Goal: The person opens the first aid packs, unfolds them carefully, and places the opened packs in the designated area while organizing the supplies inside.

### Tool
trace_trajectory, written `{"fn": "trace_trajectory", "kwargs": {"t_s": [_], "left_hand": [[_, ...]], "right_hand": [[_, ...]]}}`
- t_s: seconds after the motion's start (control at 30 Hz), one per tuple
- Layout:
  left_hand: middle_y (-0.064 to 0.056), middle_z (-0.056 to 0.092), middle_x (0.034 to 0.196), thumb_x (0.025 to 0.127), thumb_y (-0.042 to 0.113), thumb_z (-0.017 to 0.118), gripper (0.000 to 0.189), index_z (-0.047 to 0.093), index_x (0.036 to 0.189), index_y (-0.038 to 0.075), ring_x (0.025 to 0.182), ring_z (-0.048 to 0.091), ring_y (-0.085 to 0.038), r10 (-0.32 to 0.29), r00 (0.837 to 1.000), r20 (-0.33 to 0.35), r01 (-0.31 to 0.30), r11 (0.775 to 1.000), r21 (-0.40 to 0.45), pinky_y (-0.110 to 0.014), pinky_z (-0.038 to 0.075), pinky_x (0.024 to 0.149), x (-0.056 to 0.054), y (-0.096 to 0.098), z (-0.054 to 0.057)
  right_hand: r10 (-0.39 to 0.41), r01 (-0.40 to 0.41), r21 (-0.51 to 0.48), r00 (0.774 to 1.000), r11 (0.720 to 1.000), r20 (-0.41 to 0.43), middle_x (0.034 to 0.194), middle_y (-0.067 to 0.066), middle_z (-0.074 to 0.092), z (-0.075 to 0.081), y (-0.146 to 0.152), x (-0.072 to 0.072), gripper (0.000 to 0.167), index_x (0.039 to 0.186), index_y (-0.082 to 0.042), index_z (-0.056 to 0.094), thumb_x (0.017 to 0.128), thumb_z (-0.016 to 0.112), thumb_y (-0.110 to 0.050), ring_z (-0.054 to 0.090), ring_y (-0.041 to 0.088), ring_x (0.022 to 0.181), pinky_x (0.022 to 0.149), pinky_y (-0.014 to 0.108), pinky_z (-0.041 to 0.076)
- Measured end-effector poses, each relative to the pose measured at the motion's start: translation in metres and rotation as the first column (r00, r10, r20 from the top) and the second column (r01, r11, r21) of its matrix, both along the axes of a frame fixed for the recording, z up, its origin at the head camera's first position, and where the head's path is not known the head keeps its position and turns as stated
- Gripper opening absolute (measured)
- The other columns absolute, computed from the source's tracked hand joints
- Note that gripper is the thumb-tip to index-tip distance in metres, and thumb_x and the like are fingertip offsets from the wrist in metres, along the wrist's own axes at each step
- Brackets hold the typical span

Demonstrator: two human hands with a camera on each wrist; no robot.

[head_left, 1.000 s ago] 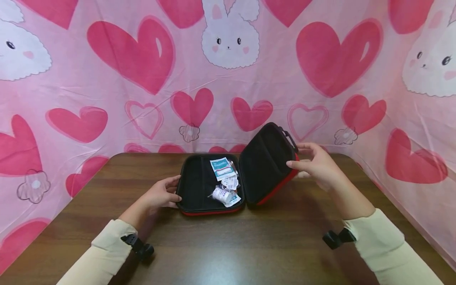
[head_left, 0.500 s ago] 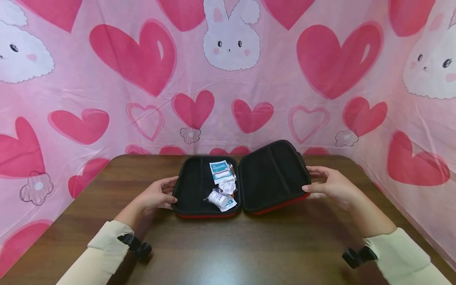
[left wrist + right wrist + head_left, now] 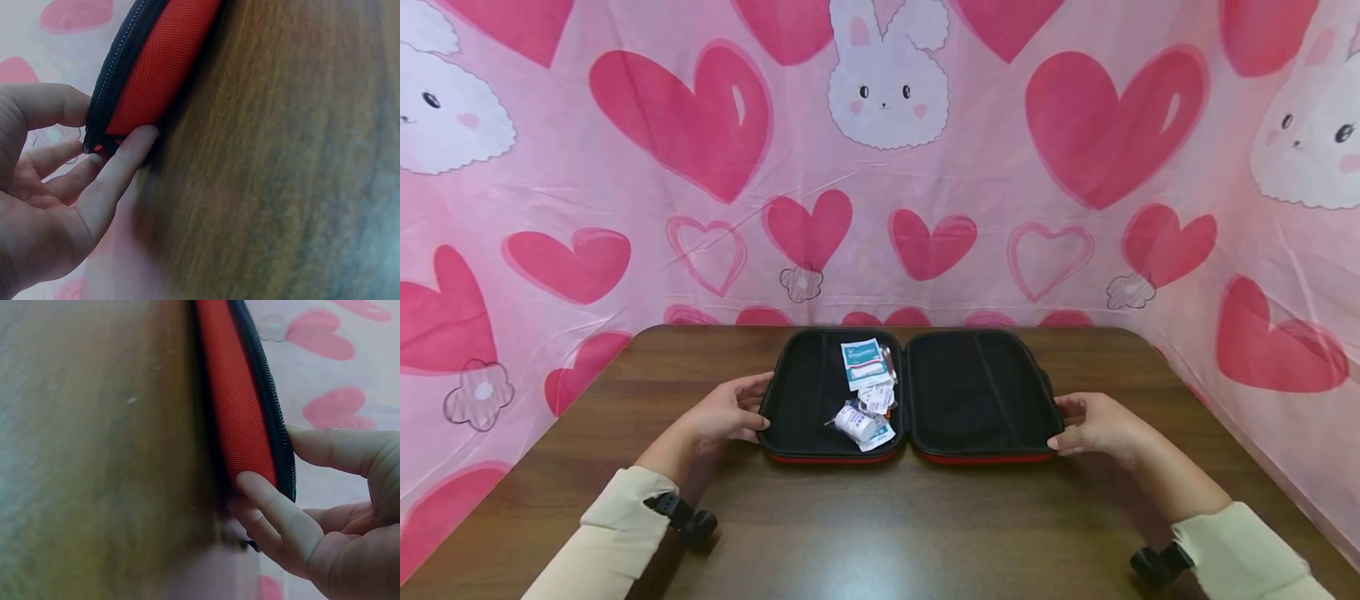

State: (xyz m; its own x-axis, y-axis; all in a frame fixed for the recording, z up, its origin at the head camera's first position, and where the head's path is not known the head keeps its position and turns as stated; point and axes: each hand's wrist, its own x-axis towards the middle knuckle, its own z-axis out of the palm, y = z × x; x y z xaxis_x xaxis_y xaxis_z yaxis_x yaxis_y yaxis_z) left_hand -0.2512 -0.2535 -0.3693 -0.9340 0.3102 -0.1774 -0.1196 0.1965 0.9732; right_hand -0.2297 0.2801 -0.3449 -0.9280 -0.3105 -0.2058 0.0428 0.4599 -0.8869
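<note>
A red and black zippered first-aid case lies spread flat on the table, both black-lined halves facing up. My left hand holds the outer left edge, thumb and fingers on either side of the zipper rim. At the opposite end, my right hand pinches the edge of the lid half. Along the inner side of the left half lie a teal and white packet, a wrapped white roll and several small packets. Each wrist view shows fingers against the red fabric side.
The brown wooden table reaches to a pink cloth backdrop with hearts and rabbits, which hangs right behind its far edge. Black cameras are strapped to both wrists.
The lid half, raised and tilted a second ago, has been lowered to the right until flat. My right hand came down and outward with it. My left hand shifted slightly left with the case.
</note>
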Motion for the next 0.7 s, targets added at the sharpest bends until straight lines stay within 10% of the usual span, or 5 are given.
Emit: {"fn": "trace_trajectory", "kwargs": {"t_s": [0.27,0.57,0.7], "left_hand": [[-0.034,0.030,0.148,0.082,-0.016,0.062,0.085,0.019,0.153,-0.001,0.115,0.054,-0.033,0.009,1.000,0.011,-0.009,1.000,0.016,-0.048,0.057,0.080,-0.001,0.000,0.000],[-0.029,0.024,0.154,0.078,-0.013,0.069,0.093,0.018,0.154,0.002,0.127,0.043,-0.045,-0.039,0.999,0.005,0.039,0.999,-0.022,-0.047,0.056,0.083,-0.008,-0.004,0.004],[-0.031,0.027,0.152,0.082,-0.005,0.071,0.085,0.023,0.153,0.001,0.122,0.050,-0.042,-0.056,0.998,0.031,0.058,0.995,-0.079,-0.045,0.055,0.084,-0.014,-0.010,0.011]], "right_hand": [[0.005,0.025,0.256,0.993,0.966,-0.115,0.122,0.038,0.055,0.002,-0.001,-0.003,0.081,0.132,0.024,0.038,0.072,0.084,-0.007,0.061,0.039,0.106,0.083,0.042,0.056],[0.142,0.131,0.609,0.914,0.782,-0.379,0.106,0.030,0.064,0.019,-0.013,-0.010,0.078,0.122,0.011,0.058,0.059,0.091,-0.022,0.061,0.043,0.095,0.084,0.061,0.048],[0.186,0.159,0.644,0.882,0.748,-0.434,0.098,0.024,0.067,0.026,-0.021,-0.014,0.063,0.112,0.009,0.064,0.060,0.090,-0.018,0.061,0.043,0.092,0.083,0.060,0.048]]}}
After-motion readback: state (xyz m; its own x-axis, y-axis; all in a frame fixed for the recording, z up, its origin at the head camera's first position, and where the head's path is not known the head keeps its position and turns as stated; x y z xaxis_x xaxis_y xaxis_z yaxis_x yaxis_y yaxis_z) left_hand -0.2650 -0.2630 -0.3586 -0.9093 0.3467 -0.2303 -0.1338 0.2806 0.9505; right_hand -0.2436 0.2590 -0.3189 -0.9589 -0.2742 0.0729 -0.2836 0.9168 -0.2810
